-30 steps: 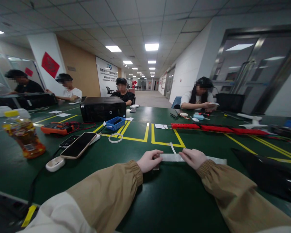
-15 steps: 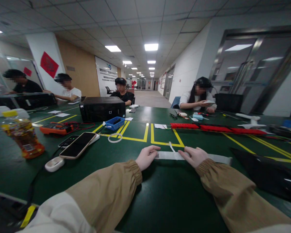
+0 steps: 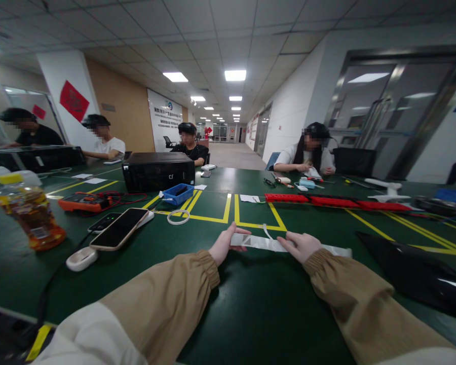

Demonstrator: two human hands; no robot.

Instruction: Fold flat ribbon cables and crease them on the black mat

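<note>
A long pale strip point(image 3: 261, 242) with fine printing stretches between both hands over the green table point(image 3: 251, 309). My left hand point(image 3: 227, 244) holds its left end, with the thumb raised above and fingers beneath. My right hand point(image 3: 302, 246) pinches the strip farther along, and the rest of it runs on to the right past the cuff. A narrow white tab point(image 3: 266, 231) sticks up from the strip between the hands. Yellow tape lines point(image 3: 256, 226) lie just beyond it.
On the left are a phone point(image 3: 119, 229), a drink bottle point(image 3: 32, 215), an orange multimeter point(image 3: 84, 202), a blue tray point(image 3: 178, 194) and a white ring point(image 3: 178, 217). Red strips point(image 3: 332, 202) and a glossy black panel point(image 3: 414, 268) lie right. People sit beyond, near a black case point(image 3: 157, 171).
My left hand has turned and shifted slightly left, its thumb now raised, and the strip's left end has lifted. The person at the right has lowered the white object.
</note>
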